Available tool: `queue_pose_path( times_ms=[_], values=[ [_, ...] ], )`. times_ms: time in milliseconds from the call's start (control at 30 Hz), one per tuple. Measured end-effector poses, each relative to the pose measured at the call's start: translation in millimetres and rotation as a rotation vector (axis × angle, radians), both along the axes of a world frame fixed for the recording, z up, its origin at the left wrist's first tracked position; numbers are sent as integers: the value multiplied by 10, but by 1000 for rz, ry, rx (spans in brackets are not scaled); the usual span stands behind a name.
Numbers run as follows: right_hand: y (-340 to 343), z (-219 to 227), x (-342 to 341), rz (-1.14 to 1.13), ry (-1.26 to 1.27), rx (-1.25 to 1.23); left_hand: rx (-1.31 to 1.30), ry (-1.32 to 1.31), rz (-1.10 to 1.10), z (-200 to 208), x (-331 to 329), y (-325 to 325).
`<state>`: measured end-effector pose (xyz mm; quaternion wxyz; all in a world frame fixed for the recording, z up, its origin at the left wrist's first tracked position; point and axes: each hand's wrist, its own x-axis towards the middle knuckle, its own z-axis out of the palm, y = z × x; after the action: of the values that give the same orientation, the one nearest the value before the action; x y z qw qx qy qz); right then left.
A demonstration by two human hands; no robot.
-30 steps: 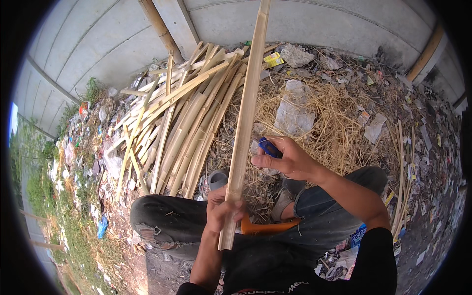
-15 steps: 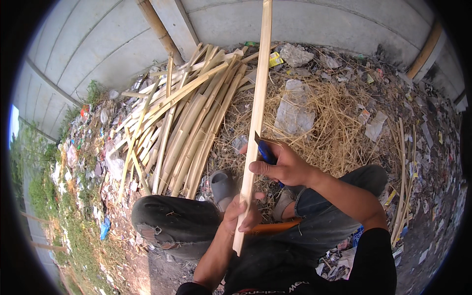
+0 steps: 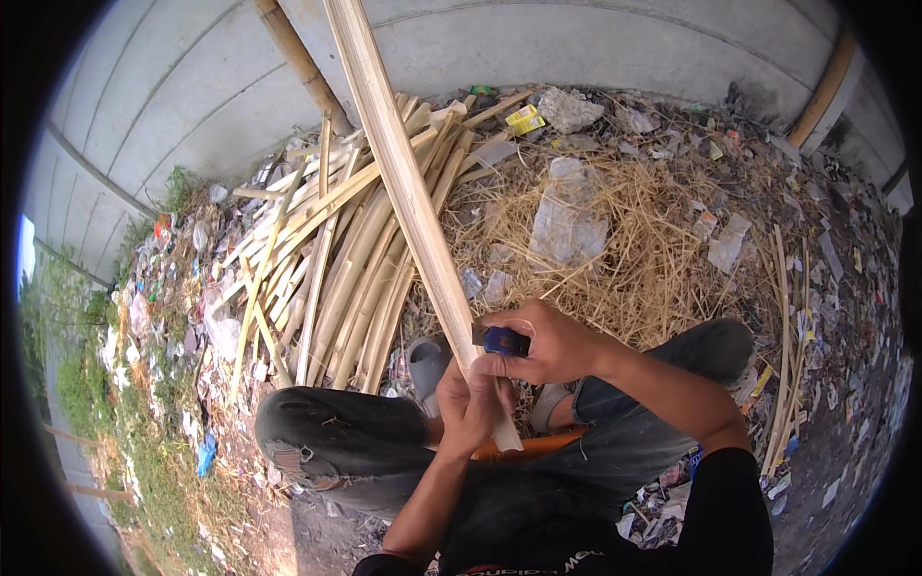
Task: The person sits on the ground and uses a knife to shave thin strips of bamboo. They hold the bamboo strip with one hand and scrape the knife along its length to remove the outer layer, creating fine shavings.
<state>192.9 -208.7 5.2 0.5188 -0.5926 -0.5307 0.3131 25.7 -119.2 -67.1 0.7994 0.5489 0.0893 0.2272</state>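
Note:
A long pale bamboo strip (image 3: 408, 187) slants from the top of the view down to my lap. My left hand (image 3: 468, 403) is closed around it near its lower end, which sticks out just below the fingers. My right hand (image 3: 552, 344) grips a blue-handled utility knife (image 3: 506, 341) whose short blade meets the strip's right edge just above my left hand. My right thumb lies close to the left hand at the strip. Parts of the fingers behind the strip are hidden.
A heap of split bamboo (image 3: 360, 259) lies ahead to the left, beside thin shavings (image 3: 653, 250) and a flat stone slab (image 3: 570, 211). A grey concrete wall (image 3: 576, 48) closes off the far side. Litter covers the ground. My bent knees flank my hands.
The strip's upper end has swung left, so it now slants. My right hand and the knife have come down along it, close to my left hand, which has shifted slightly right.

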Motion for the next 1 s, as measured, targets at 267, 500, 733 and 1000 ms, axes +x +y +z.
queue_pose_path(
  times_ms=[267,500,733,1000],
  values=[
    [-64,-62,132,-51,-199,26,786,277,315,364,-67,206],
    [-162,-276,366,-153,-395,283,1543,-110,900,1141,-481,774],
    [-241,38,312,-18,-830,209,1854,742,190,1728,-485,788],
    [-186,166,444,-116,-1045,143,1249,648,-438,1194,-842,1034]
  ],
)
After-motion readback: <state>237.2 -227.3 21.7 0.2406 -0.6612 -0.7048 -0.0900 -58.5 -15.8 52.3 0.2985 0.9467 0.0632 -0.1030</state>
